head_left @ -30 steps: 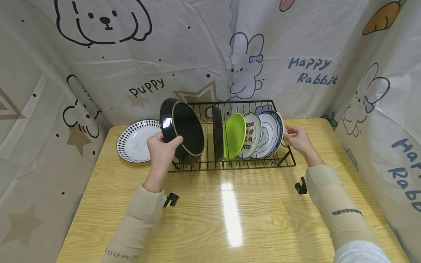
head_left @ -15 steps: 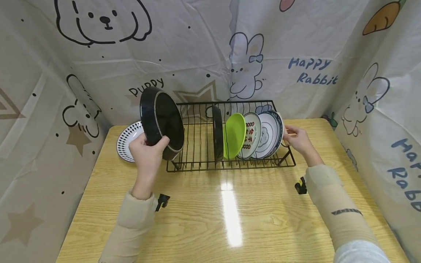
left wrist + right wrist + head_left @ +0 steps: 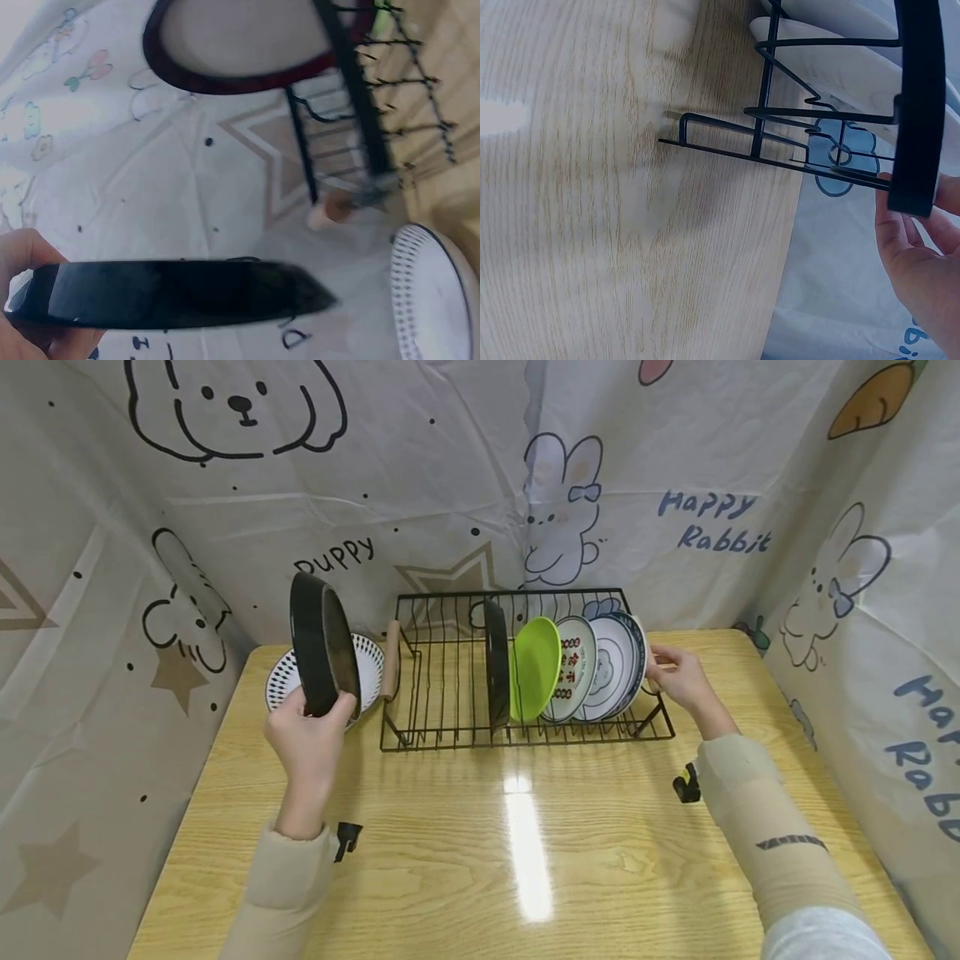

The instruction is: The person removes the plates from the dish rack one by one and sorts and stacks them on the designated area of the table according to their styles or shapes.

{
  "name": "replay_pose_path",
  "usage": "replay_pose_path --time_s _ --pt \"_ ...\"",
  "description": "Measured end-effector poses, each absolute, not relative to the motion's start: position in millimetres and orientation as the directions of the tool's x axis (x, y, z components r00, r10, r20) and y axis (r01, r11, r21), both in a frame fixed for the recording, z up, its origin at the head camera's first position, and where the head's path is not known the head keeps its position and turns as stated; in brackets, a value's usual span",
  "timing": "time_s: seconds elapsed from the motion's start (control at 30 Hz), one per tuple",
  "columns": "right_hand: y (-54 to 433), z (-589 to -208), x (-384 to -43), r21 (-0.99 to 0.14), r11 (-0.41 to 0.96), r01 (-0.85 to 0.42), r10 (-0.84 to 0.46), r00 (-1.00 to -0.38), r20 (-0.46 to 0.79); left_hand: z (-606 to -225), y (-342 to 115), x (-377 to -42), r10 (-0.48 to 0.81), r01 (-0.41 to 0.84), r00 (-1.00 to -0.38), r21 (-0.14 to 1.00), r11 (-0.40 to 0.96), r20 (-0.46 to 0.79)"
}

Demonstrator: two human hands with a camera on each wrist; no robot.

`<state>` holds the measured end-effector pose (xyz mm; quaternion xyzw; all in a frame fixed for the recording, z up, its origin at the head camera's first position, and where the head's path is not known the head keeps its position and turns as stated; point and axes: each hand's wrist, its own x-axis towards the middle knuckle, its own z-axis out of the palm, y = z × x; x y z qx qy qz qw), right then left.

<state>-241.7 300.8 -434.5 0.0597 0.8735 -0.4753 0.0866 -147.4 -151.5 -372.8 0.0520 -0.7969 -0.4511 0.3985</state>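
Note:
My left hand (image 3: 309, 739) grips the lower edge of a round black dish (image 3: 313, 643), thumb on its inner side and fingers behind. The dish stands on edge in the air, overlapping a white plate (image 3: 369, 660) with a patterned black rim. In the left wrist view the black dish (image 3: 172, 294) appears edge-on. My right hand (image 3: 681, 678) holds the right end of the black wire dish rack (image 3: 450, 693), fingertips at its end bar. Upright in the rack are another black dish (image 3: 497, 664), a green plate (image 3: 536, 668) and several patterned plates (image 3: 609, 668).
The rack stands on a wooden table (image 3: 465, 852). A wooden handle (image 3: 391, 660) is at its left end. Printed cloth (image 3: 420, 460) hangs behind and along both sides of the table.
My left hand has carried the black dish leftward, out from over the rack's left part to over the white plate, and turned it more edge-on. The right hand stays at the rack's end.

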Motion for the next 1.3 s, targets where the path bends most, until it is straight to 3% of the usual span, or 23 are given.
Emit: replay_pose_path --time_s 0.43,1.03,1.3 --pt "300.6 -435.8 -243.1 -0.818 0.546 0.178 0.018 -0.979 -0.202 -403.4 -181.5 -126.9 -0.365 0.182 -0.632 0.589 0.787 0.683" --pt "300.7 -435.3 -242.3 -0.824 0.537 0.182 0.016 -0.978 -0.206 -444.9 -225.3 -92.0 -0.227 0.121 -0.686 0.417 0.901 0.691" --pt "300.6 -434.7 -241.4 -0.821 0.539 0.187 0.017 -0.977 -0.211 -458.3 -243.2 -79.7 -0.134 0.118 -0.754 0.334 0.935 0.643"
